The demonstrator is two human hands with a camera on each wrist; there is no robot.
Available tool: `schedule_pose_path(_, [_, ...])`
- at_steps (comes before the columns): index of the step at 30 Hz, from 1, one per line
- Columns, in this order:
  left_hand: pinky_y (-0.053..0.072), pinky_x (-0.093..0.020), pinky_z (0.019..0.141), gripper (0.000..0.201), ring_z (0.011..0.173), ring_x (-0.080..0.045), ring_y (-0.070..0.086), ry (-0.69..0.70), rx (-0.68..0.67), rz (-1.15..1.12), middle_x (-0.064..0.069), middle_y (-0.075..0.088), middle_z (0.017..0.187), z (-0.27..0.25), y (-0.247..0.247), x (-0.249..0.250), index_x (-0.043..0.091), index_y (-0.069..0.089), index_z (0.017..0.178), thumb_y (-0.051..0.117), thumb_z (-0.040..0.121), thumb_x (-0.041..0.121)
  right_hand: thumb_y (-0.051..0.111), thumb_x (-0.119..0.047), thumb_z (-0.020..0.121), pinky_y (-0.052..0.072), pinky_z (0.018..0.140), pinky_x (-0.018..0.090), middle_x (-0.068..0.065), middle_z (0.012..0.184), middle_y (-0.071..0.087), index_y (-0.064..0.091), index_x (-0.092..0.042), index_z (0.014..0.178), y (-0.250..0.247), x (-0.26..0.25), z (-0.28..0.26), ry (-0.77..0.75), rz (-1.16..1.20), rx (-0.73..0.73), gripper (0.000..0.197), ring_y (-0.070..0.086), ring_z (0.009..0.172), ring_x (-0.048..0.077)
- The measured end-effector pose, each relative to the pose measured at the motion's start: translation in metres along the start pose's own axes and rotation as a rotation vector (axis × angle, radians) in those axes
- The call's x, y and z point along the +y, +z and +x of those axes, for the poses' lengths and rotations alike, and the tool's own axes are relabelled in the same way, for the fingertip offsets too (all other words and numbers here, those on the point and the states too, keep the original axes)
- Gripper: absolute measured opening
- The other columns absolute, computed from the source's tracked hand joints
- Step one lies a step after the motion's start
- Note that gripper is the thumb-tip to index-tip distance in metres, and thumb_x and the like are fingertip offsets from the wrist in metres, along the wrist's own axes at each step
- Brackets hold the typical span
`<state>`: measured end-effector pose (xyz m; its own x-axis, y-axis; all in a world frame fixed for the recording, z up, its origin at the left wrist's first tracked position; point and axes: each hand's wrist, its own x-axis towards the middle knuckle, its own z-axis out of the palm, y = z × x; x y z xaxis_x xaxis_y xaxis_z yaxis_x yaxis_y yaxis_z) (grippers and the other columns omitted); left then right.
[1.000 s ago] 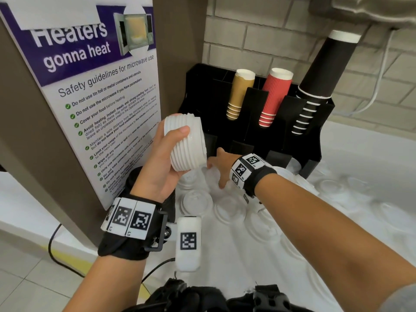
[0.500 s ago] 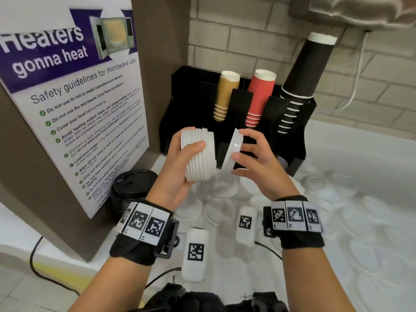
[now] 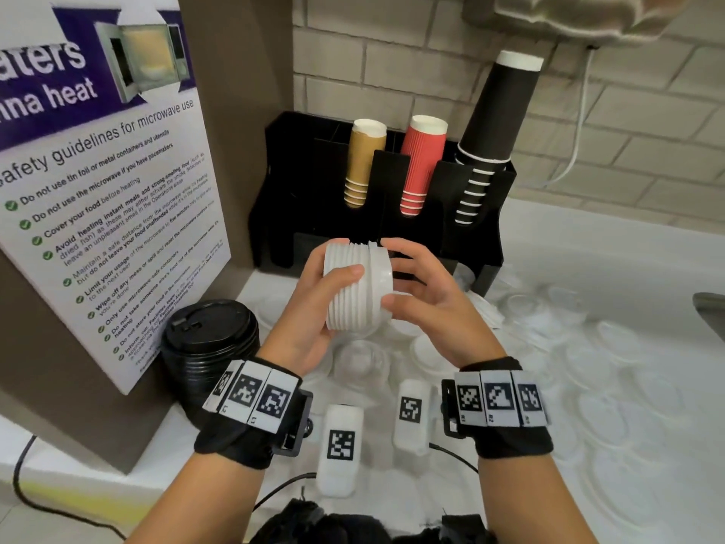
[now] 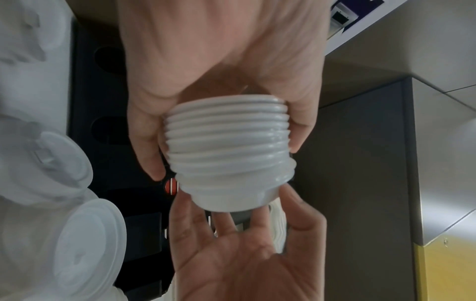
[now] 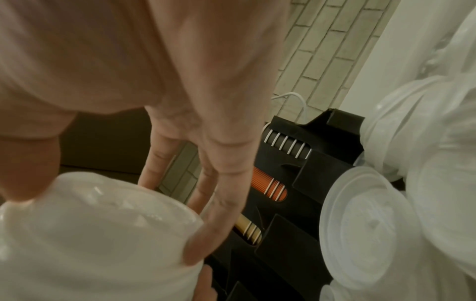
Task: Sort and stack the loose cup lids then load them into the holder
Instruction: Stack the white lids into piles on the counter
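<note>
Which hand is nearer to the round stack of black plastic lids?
Left. The left hand is just right of the stack of black plastic lids, gripping a stack of white plastic lids; the right hand is farther right, beyond that white stack.

Pale brick wall point(image 3: 392, 72) behind white counter point(image 3: 588, 249), perhaps a sink edge point(image 3: 712, 308).

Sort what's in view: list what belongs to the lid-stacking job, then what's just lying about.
Job: white lid stack, gripped by left hand, right hand holding its end; loose clear lids; black holder; black lid stack.

Lying about: microwave poster; paper cups in the holder; white cable.
</note>
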<state>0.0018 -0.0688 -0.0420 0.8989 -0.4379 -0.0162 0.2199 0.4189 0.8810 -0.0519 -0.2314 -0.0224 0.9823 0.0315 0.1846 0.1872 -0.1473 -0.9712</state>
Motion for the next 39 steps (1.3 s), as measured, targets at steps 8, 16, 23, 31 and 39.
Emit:
schedule_pose_path(8, [0.055,-0.036,0.067,0.058,0.103,-0.021,0.064,0.008,-0.024,0.001,0.003,0.064,0.112,0.001,0.007,-0.001,0.041,0.059,0.114,0.074,0.058,0.044,0.072,-0.021,0.076,0.051,0.095,0.048,-0.002,0.122,0.059,0.052,-0.036,0.128,-0.002,-0.006,-0.001,-0.006,-0.054,-0.007,0.058,0.060,0.111,0.018])
schedule_pose_path(16, [0.057,-0.041,0.075,0.066,0.111,-0.026,0.062,-0.006,-0.053,0.048,0.000,0.062,0.121,0.000,0.006,0.001,0.039,0.055,0.120,0.077,0.058,0.042,0.069,-0.022,0.076,0.049,0.098,0.044,-0.004,0.124,0.058,0.051,-0.037,0.131,-0.008,-0.013,0.005,-0.011,-0.139,-0.054,0.059,0.057,0.116,0.015])
schedule_pose_path(23, [0.057,-0.039,0.074,0.058,0.109,-0.023,0.062,-0.003,-0.053,0.042,0.002,0.063,0.119,0.002,0.003,0.003,0.042,0.058,0.116,0.077,0.061,0.041,0.071,-0.017,0.075,0.050,0.097,0.047,-0.004,0.124,0.057,0.052,-0.038,0.126,-0.010,-0.012,0.009,-0.043,-0.123,-0.086,0.058,0.057,0.115,0.016])
schedule_pose_path(31, [0.057,-0.036,0.068,0.062,0.107,-0.021,0.062,0.024,-0.029,0.029,0.003,0.063,0.117,0.005,0.002,0.004,0.039,0.057,0.118,0.076,0.060,0.043,0.075,-0.029,0.074,0.053,0.093,0.040,-0.006,0.124,0.057,0.052,-0.043,0.126,-0.010,-0.007,0.014,-0.044,-0.071,-0.101,0.059,0.059,0.114,0.014])
schedule_pose_path(39, [0.055,-0.031,0.065,0.051,0.104,-0.016,0.061,0.087,0.052,-0.050,0.003,0.061,0.116,0.007,-0.008,0.018,0.034,0.054,0.121,0.066,0.072,0.031,0.076,-0.043,0.075,0.044,0.099,0.038,0.002,0.132,0.045,0.043,-0.037,0.137,-0.043,0.018,0.058,0.372,-1.040,-0.233,0.070,0.045,0.125,0.024])
